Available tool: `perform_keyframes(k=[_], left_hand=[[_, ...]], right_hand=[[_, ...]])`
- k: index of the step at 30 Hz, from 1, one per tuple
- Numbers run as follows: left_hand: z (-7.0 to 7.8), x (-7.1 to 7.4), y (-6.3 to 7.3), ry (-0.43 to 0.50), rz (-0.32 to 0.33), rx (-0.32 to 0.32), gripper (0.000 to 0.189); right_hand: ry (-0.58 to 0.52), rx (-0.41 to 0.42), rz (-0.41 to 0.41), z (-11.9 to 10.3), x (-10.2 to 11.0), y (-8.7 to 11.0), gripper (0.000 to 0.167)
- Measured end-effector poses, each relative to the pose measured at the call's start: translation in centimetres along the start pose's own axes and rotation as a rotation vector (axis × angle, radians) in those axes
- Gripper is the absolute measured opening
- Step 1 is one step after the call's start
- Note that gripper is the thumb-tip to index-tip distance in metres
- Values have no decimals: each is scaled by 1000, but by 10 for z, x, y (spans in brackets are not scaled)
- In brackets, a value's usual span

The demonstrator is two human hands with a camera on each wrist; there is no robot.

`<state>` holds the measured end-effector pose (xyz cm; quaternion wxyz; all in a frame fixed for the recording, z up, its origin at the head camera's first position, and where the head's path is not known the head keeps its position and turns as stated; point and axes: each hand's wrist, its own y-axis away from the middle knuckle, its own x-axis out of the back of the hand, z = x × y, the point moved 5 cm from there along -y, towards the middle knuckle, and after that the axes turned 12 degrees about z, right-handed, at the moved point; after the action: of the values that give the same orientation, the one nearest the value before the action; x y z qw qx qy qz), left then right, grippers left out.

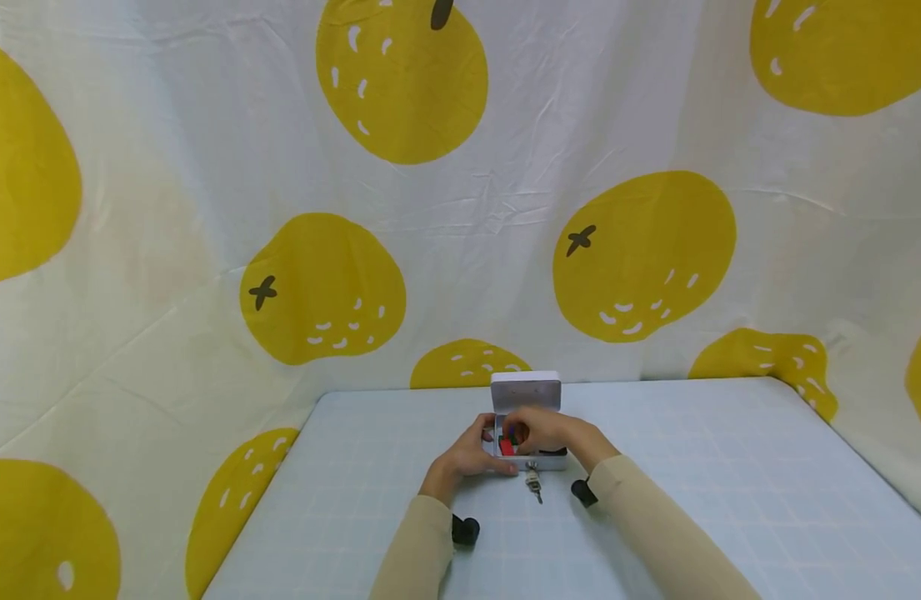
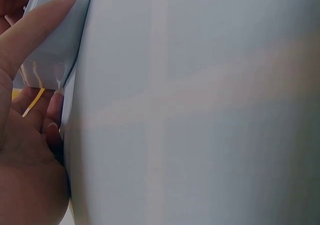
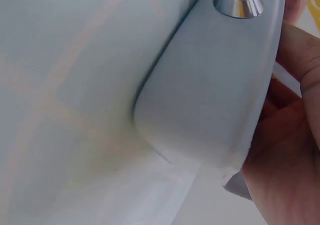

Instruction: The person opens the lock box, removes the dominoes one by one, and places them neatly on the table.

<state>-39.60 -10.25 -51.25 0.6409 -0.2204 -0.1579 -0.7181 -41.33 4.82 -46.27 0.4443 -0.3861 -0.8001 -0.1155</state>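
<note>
A small white cash box [image 1: 553,463] sits on the table with its lid [image 1: 526,393] raised. From its front lock [image 3: 239,2] hangs a bunch of keys [image 1: 533,485]. My left hand [image 1: 471,455] grips the box's left side, the thumb lying along the front wall and the other fingers bent round the side. My right hand [image 1: 541,428] reaches over the rim, its fingers bent down into the box beside a red item [image 1: 507,448]. Bits of green and blue show by those fingertips; I cannot tell whether they pinch anything.
The table [image 1: 730,492] has a pale blue checked cover. Behind it hangs a white curtain [image 1: 498,283] printed with big yellow fruit. Black wrist cameras [image 1: 466,531] sit at both cuffs, near the tabletop.
</note>
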Motion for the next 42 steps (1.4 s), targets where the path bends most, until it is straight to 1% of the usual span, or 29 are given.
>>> perform_keyframes(k=[3, 6, 11, 15, 21, 29, 33, 37, 42], left_hand=[[0, 1, 0, 6, 1, 5, 93], [-2, 1, 0, 7, -1, 13, 93], [-2, 1, 1, 8, 7, 18, 94], [-1, 0, 1, 9, 5, 9, 93], [-2, 0, 0, 5, 4, 16, 94], [-4, -1, -2, -14, 8, 26, 97], [-4, -1, -3, -9, 8, 26, 97], [-5, -2, -3, -17, 17, 50, 96], [-5, -1, -3, -26, 28, 68, 95]], right_hand=[[2, -5, 11, 1, 0, 1, 24], [-1, -9, 41, 3, -2, 2, 24], [43, -25, 102, 8, -7, 1, 28], [73, -37, 119, 12, -11, 0, 30], [73, -56, 122, 12, -12, 1, 30], [84, -22, 127, 11, -11, 1, 28], [76, -40, 132, 12, -11, 1, 31], [56, -68, 136, 12, -11, 2, 34], [52, -59, 148, 11, -12, 2, 34]])
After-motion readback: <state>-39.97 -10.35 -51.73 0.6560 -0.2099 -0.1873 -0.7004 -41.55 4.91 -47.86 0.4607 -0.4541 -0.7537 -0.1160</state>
